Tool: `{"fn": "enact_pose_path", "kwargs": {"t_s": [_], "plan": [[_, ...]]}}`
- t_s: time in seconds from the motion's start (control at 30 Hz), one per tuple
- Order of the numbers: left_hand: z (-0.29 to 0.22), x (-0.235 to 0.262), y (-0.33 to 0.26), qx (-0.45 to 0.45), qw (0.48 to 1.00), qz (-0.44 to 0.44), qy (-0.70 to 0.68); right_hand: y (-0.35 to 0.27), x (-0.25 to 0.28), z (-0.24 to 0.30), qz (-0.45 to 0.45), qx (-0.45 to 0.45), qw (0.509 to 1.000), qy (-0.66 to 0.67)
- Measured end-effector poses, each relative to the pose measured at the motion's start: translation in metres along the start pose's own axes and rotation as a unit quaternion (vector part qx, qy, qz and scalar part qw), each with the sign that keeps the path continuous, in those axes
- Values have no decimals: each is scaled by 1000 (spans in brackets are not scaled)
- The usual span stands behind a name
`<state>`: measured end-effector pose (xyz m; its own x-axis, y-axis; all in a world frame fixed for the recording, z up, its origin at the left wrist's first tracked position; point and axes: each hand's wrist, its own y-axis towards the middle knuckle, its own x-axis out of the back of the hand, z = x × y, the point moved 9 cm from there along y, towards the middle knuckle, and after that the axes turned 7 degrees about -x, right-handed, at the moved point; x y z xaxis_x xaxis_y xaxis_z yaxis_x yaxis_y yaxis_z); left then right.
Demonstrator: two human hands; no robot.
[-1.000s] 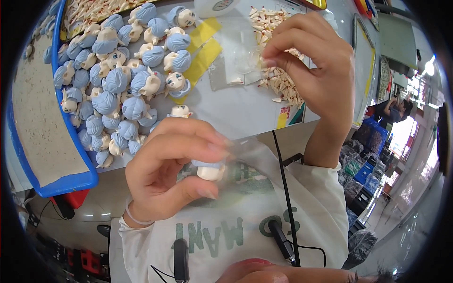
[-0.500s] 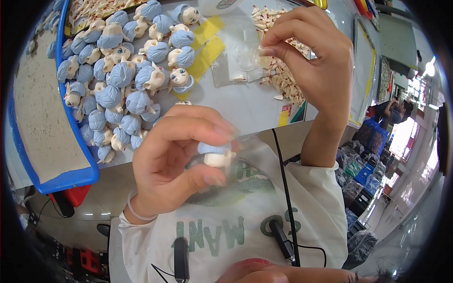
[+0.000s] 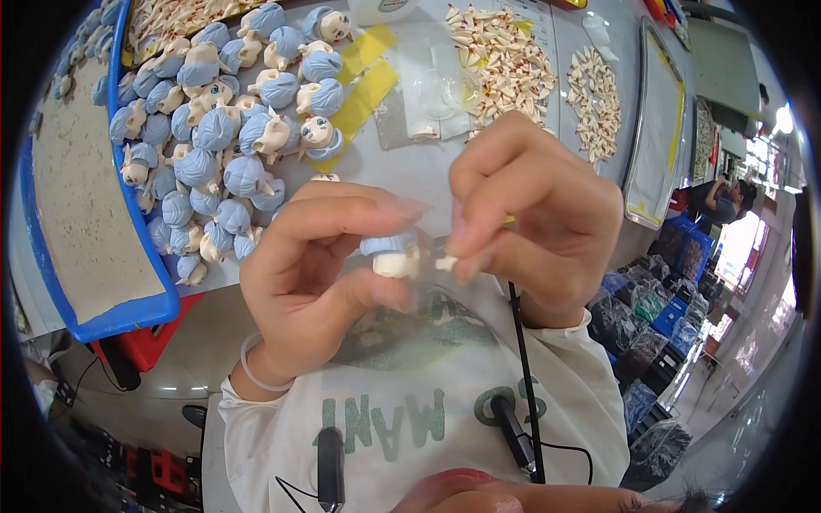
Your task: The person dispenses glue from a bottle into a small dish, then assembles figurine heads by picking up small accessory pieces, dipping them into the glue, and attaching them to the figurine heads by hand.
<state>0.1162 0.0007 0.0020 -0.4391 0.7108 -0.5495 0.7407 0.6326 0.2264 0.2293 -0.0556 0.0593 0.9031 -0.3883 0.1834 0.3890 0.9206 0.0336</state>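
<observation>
L hand (image 3: pixel 304 261) grips a small blue-and-cream doll head (image 3: pixel 393 263) btwn thumb & fingers, near side, approx. center. R hand (image 3: pixel 547 205), just right, pinches a tiny cream pc (image 3: pixel 444 263), its end poking left, apart from the head. Far L: heaped doll heads (image 3: pixel 215 128); far R: pointed pcs (image 3: pixel 509 73). Prob. best: light pinch, pc's end clear of fingertips, head held steady.

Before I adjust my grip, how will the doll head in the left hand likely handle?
The doll head is probably stiff: no denting shows where the left hand pinches it. It looks light, held between thumb and fingers alone. Set down, it may roll, since its blue hair looks rounded.
</observation>
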Motion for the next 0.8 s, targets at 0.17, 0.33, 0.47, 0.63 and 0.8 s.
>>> {"fn": "enact_pose_path", "kwargs": {"t_s": [0.17,0.33,0.47,0.63,0.8], "plan": [[-15,-4,-1,-59,983,26,170,-2,-7,0,14,-10,997,-79],[-28,-17,-2,-105,956,45,270,-8,-8,8,-10,47,993,-105],[-29,-20,-2,-112,948,59,291,-11,-6,5,-20,46,994,-98],[-18,-16,-4,-75,968,51,233,-13,-3,0,-5,45,996,-76],[-6,-12,-5,1,995,-10,99,-13,3,-9,-10,10,1000,0]]}}
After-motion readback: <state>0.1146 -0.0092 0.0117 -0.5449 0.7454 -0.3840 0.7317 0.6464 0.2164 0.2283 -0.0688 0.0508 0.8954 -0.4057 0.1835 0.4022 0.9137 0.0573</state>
